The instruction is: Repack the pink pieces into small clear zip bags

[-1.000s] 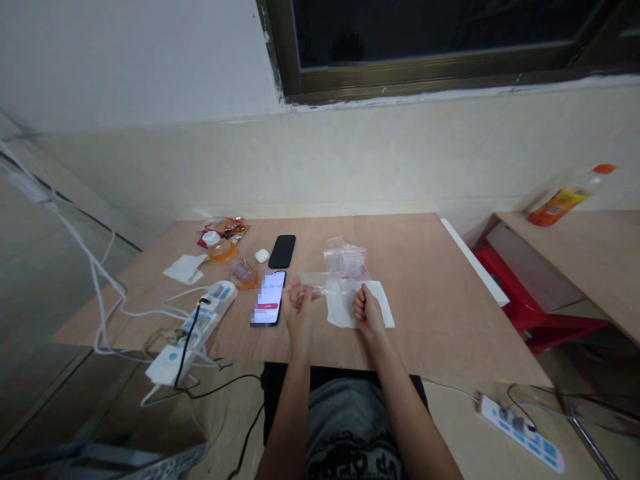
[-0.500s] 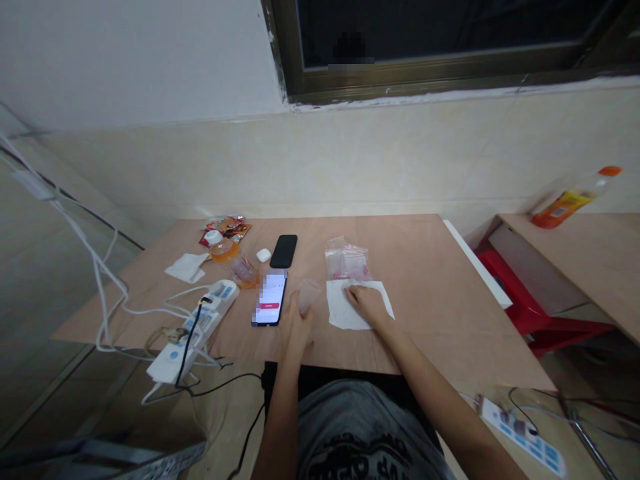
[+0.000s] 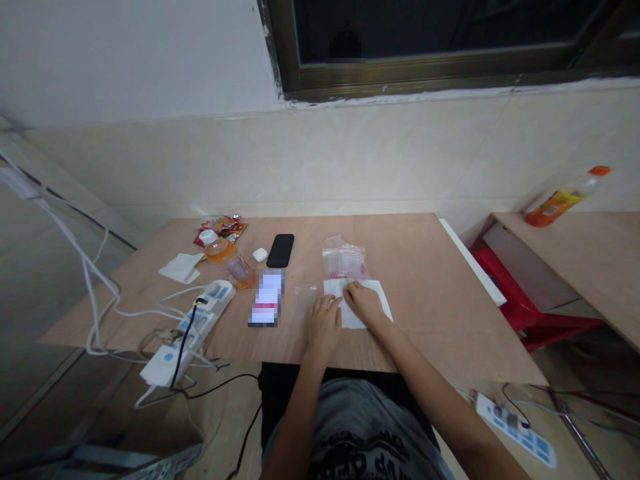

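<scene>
A sheet of white paper [image 3: 379,293] lies on the table in front of me. My right hand [image 3: 365,303] rests on it, with the fingers bent and drawn together. Whatever may be between those fingertips is too small to make out. At the paper's left edge lies my left hand [image 3: 325,323], palm down, its fingers stretched out toward the right fingertips. A small clear plastic bag [image 3: 304,295] is flat on the wood just left of that hand. Behind the paper, touching its far edge, is a pile of clear zip bags [image 3: 344,259] with pinkish seams.
Left of my hands are a lit phone [image 3: 267,297], a black phone [image 3: 281,251], a white case [image 3: 260,255] and an orange drink bottle [image 3: 227,259]. A power strip [image 3: 213,300] with cables overhangs the front edge. Snack wrappers [image 3: 233,230] and tissue [image 3: 181,268] lie farther left.
My left hand has let go of the small clear bag, which now lies on the table. That hand has moved right to the paper. The right hand has stayed on the paper.
</scene>
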Motion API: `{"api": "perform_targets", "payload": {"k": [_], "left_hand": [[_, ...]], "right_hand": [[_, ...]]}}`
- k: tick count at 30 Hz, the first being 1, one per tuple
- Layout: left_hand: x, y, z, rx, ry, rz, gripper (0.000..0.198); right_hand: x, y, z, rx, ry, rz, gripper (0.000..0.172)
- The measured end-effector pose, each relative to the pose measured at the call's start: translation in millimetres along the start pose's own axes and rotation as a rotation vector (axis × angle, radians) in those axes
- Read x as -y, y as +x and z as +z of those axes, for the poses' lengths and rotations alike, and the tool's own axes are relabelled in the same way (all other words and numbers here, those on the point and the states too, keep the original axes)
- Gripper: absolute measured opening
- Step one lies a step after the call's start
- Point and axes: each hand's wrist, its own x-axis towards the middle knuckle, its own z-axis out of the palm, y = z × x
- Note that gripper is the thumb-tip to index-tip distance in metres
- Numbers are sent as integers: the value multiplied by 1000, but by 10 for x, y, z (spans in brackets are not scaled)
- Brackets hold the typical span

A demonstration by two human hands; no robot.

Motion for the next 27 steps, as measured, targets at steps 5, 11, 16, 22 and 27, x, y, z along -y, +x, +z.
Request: {"api": "perform_targets", "payload": {"k": [5, 11, 16, 22, 27], "left_hand": [[-46, -26, 158, 106, 45, 59, 40], [22, -29, 131, 161, 36, 59, 42], [28, -34, 173, 133, 28, 57, 39], [-28, -35, 213, 150, -9, 77, 43], [-38, -41, 218, 184, -2, 104, 47]], "right_hand": [[-26, -8, 42, -54, 22, 10, 25], [-64, -65, 52, -159, 110, -61, 21], [-185, -88, 49, -264, 317, -90, 21], [-432, -165, -16, -269, 267, 60, 26], [-526, -279, 20, -209, 81, -54, 34]]}}
